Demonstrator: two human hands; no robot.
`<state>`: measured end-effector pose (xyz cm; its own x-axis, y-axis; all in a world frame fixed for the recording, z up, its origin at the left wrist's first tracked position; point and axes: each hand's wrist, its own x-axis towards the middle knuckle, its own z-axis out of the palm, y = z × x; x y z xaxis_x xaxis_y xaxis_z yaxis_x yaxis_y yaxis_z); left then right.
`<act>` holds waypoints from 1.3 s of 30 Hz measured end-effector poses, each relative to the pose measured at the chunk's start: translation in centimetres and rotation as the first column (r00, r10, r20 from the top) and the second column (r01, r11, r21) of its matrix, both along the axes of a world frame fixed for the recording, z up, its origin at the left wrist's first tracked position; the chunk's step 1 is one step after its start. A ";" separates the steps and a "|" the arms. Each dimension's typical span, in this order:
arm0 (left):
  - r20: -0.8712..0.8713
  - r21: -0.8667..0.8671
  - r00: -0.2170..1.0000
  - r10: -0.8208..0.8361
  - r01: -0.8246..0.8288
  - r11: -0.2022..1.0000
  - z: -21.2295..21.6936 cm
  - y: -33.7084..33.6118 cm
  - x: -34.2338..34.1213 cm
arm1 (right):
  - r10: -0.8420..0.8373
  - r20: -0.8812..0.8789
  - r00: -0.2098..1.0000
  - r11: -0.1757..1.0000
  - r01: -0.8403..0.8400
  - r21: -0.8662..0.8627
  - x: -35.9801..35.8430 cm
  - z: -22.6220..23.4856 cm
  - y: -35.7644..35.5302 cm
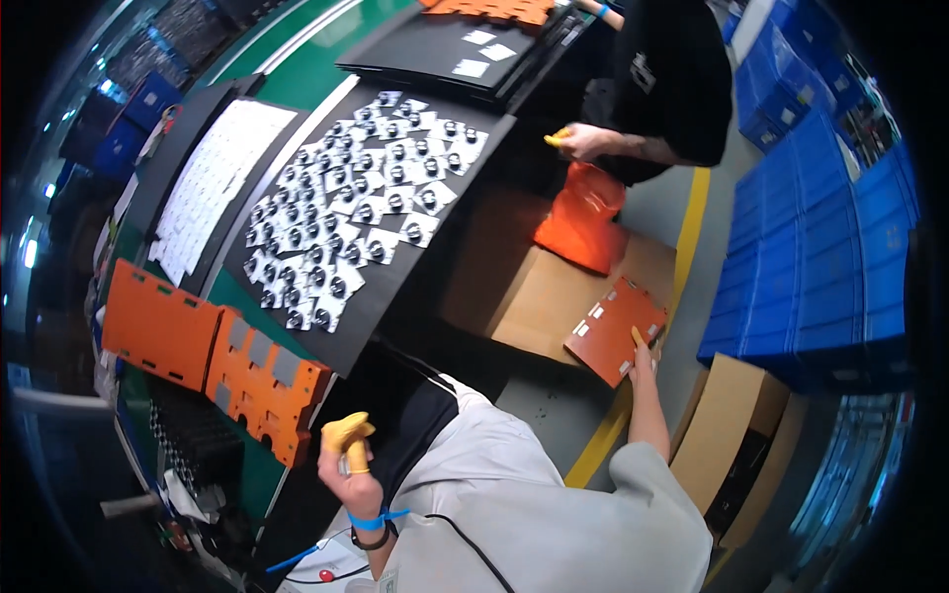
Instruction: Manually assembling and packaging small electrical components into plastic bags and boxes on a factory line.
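Note:
My right hand (644,360) reaches out to the right and grips the edge of a flat orange panel (615,330) with small pale tabs along its sides. The panel is tilted over a large cardboard box (539,306). An orange plastic bag (583,222) lies at the far side of that box. My left hand (350,463) hovers by the table's near edge with yellow covers on its fingers. Its fingers are loosely bent, thumb apart, with nothing seen in them. Closest to it is an orange slotted tray (262,381) on the green table.
A black board (435,119) carries many white cards with round black parts. Beyond it lie a white sheet (222,183) and stacked black boards (445,54). A co-worker in black (672,89) stands across the box. Blue crates (791,237) and an open carton (727,430) line the right.

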<state>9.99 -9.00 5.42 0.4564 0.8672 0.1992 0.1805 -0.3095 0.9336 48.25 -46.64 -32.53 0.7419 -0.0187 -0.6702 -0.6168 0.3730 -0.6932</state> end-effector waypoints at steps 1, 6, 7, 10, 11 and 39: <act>-0.012 -0.047 0.999 -0.053 0.052 0.998 -0.1 0.1 0.1 | 0.048 0.039 0.998 0.999 -0.049 0.019 0.0 -0.5 -0.2; 0.025 -0.257 0.995 -0.100 0.103 0.961 -1.5 0.1 0.0 | 0.110 0.296 0.949 0.904 0.028 -0.427 -2.0 2.3 2.6; 0.060 -0.318 0.997 -0.052 0.069 0.945 -2.3 -0.1 -0.3 | 0.103 0.452 0.886 0.910 0.100 -0.403 -3.6 4.6 4.4; -0.057 -0.396 0.992 -0.112 0.080 0.915 -4.0 0.4 0.1 | 0.296 0.330 0.896 0.913 -0.164 -0.375 -6.5 12.0 5.7; -0.071 -0.420 0.985 -0.159 0.115 0.900 -4.8 0.4 0.4 | 0.298 0.386 0.873 0.943 -0.205 -0.264 -7.7 14.1 6.0; 0.174 -0.742 0.930 -0.323 0.340 0.578 -6.8 1.1 -5.0 | 0.784 0.117 0.609 0.571 -0.783 0.246 -26.3 29.7 22.4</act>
<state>4.99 -7.89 -1.36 0.7469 0.5027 -0.4353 0.1932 0.4624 0.8654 21.93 -24.23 -2.87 0.3820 0.7332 -0.5626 -0.7551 -0.1034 -0.6475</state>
